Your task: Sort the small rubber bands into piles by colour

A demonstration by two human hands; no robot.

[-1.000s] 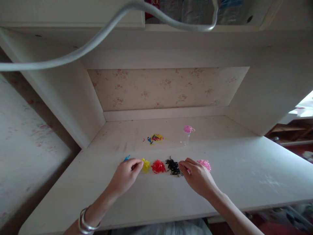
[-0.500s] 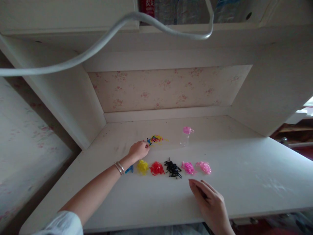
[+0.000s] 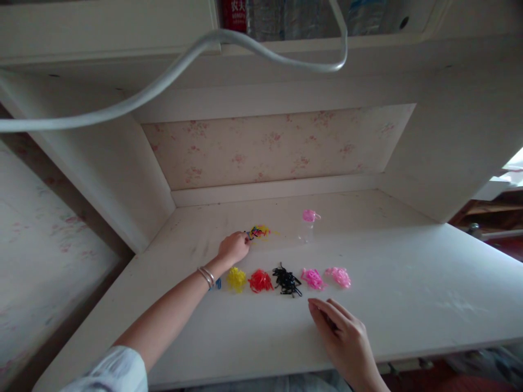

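My left hand [image 3: 232, 247] reaches across the white desk [image 3: 408, 294] and its curled fingertips touch the left edge of a mixed heap of coloured bands [image 3: 259, 232]. Whether they pinch one is hidden. In front lies a row of sorted heaps: blue [image 3: 218, 283] partly behind my wrist, yellow [image 3: 236, 278], red [image 3: 260, 281], black [image 3: 287, 280], bright pink [image 3: 312, 279] and pale pink [image 3: 339, 276]. My right hand [image 3: 345, 340] rests flat on the desk in front of the pink heaps, fingers stretched out and holding nothing.
A small clear bottle with a pink cap [image 3: 308, 224] stands behind the row. A grey hose [image 3: 171, 68] hangs across the top of the alcove. Shelf walls close in the desk on the left and right.
My left hand left the yellow heap and reached back to the mixed heap. My right hand pulled away from the pink heap and settled on the desk near the front.
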